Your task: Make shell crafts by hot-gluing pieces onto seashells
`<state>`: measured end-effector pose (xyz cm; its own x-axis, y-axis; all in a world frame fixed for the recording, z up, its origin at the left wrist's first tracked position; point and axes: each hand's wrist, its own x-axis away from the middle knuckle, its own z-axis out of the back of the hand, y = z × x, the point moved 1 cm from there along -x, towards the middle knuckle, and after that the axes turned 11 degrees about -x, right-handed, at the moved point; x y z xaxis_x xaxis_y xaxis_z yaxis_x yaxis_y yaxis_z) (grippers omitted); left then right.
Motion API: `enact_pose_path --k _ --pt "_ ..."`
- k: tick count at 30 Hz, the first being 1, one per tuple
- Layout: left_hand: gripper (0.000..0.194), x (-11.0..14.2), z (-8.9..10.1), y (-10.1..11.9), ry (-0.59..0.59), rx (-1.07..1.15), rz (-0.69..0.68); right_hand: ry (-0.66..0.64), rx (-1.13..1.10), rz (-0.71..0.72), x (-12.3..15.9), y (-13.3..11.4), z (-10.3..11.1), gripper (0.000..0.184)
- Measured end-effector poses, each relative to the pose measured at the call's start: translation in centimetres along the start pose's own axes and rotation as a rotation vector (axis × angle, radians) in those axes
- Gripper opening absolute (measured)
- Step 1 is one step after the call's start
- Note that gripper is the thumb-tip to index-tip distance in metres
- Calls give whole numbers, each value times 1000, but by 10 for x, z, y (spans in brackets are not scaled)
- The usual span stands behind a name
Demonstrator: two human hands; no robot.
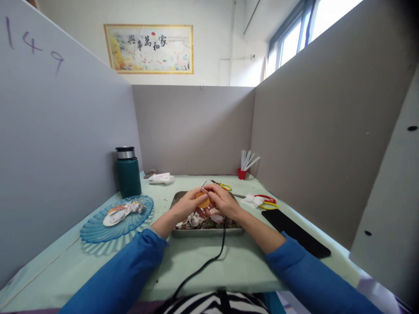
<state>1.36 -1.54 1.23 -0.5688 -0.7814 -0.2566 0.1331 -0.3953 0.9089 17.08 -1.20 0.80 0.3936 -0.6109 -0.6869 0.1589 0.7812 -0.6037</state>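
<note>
Above a metal tray of shells, my two hands are close together. My left hand is closed with its thumb on a round orange piece that looks like a shell. My right hand is closed against the other side of that piece; its curled fingers hide whatever else is between them. A small pale stick pokes up beyond the fingertips; which hand has it is unclear. Loose shells lie in the tray under my hands. From below my right hand a black cord runs toward me.
Left: a blue fluted plate with shells and a green bottle. Right: yellow-handled pliers, red-and-yellow-handled tools, white tissue, a black slab, a red cup of white sticks. Grey partitions enclose the table.
</note>
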Motion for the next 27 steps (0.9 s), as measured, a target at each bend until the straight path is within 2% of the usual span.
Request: enact_pose_path --k 7,14,20,27 --pt "45 0 -1 0 53 -58 15 -70 -73 -51 1 4 -1 31" --pt "43 -1 1 -3 34 -150 -41 -124 -175 -155 4 7 -1 33" --pt "44 0 1 -3 17 -122 -52 -151 -152 -158 4 8 -2 33" --pt "37 0 0 -1 19 -108 -49 -133 -129 -141 4 5 -3 34"
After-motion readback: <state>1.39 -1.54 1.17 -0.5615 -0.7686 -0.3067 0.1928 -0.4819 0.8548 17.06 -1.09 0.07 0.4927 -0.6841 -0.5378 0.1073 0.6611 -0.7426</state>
